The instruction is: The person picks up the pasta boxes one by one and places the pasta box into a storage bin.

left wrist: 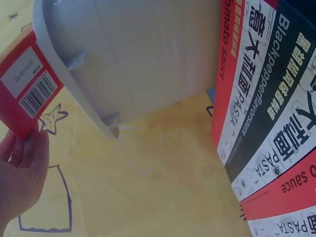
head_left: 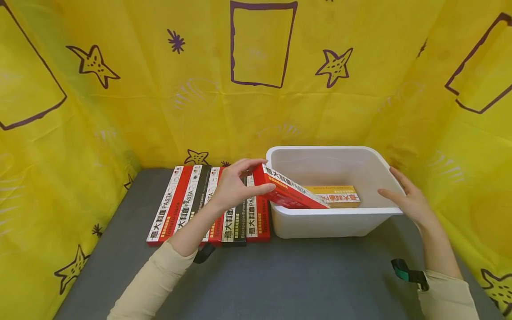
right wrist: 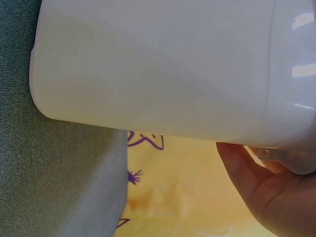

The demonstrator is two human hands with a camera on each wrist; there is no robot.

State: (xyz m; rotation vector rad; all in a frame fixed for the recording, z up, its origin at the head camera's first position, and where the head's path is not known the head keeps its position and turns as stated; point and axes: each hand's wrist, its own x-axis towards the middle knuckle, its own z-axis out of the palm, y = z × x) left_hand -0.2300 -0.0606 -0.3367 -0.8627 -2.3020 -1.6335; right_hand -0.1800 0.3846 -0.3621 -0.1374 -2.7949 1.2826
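My left hand (head_left: 237, 186) grips one end of a red and white pasta box (head_left: 290, 189), thumb on the near side and fingers over the far side. The box slants down to the right, its low end inside the white plastic bin (head_left: 336, 222). In the left wrist view the box's red end (left wrist: 32, 84) shows a barcode, beside the bin's rim. My right hand (head_left: 410, 198) holds the bin's right rim, thumb inside and fingers outside. A yellow-orange pasta box (head_left: 336, 195) lies in the bin, partly hidden by the slanting box.
Left of the bin, several pasta boxes (head_left: 164, 209) lie side by side on the grey table (head_left: 304, 275), red and black ones alternating. My left forearm covers some of them. A yellow patterned cloth (head_left: 256, 120) hangs behind and at both sides.
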